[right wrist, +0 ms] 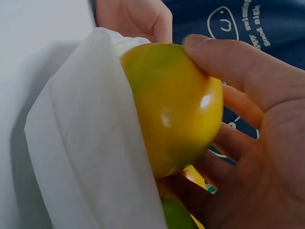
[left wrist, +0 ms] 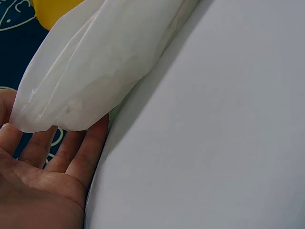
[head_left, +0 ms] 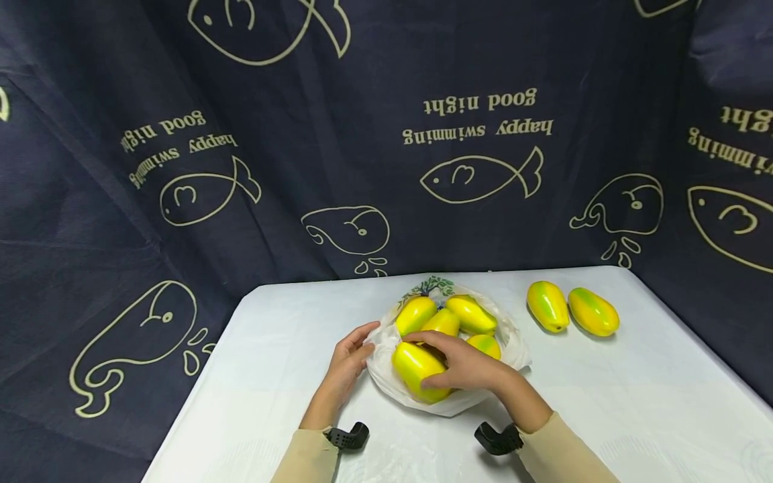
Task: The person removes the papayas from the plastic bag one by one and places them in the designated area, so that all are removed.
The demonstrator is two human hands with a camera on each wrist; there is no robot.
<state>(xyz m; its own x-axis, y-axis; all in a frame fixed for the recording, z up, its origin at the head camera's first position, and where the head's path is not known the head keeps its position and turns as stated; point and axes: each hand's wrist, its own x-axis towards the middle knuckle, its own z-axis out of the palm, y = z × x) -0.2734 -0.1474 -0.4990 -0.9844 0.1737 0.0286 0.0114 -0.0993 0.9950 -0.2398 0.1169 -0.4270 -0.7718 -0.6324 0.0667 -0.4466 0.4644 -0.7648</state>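
A white plastic bag (head_left: 384, 372) with a green tree print lies open on the table, holding several yellow-green papayas (head_left: 471, 314). At its left side, my left hand (head_left: 349, 355) pinches the bag's edge between thumb and fingers; in the left wrist view the thin film (left wrist: 95, 71) hangs over those fingers. My right hand (head_left: 468, 362) reaches over the bag from the right and grips the nearest papaya (head_left: 417, 369), thumb on the near side and fingers over the far side. In the right wrist view this papaya (right wrist: 176, 114) stands partly behind the bag's wall.
Two more papayas, one upright (head_left: 548, 307) and one slanted (head_left: 594, 312), lie side by side at the table's back right. The white table (head_left: 272, 362) runs back to a dark blue curtain (head_left: 350, 134) printed with fish and whales.
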